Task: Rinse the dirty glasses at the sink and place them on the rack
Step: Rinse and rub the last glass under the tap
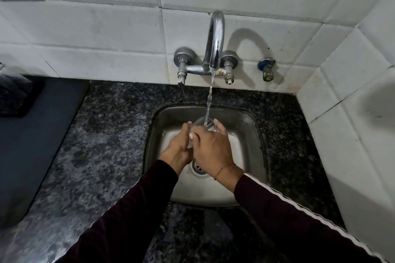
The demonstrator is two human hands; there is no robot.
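At the far left of the granite counter (pixel 102 134) lies a dark mat (pixel 38 134) with a black, blurred object (pixel 15 96) at its far end; whether this is the rack cannot be told. To the right, the steel sink (pixel 252 134) is set into the counter below a wall-mounted chrome tap (pixel 215 38), whose stream (pixel 209 100) falls into the mouth of a clear glass (pixel 203 124) held above the basin. The left hand (pixel 178 147) is wrapped closed around the left side of the glass, and the right hand (pixel 211 147) is closed over its near and right side, so both clamp it between them. The glass tilts, its long axis running from the hands up and away toward the tap, mouth facing the stream. Judging by this, rinsing is under way. If the mat area is the drying place, it lies well to the left, on the left hand's side, so that hand seems better placed for the carry.
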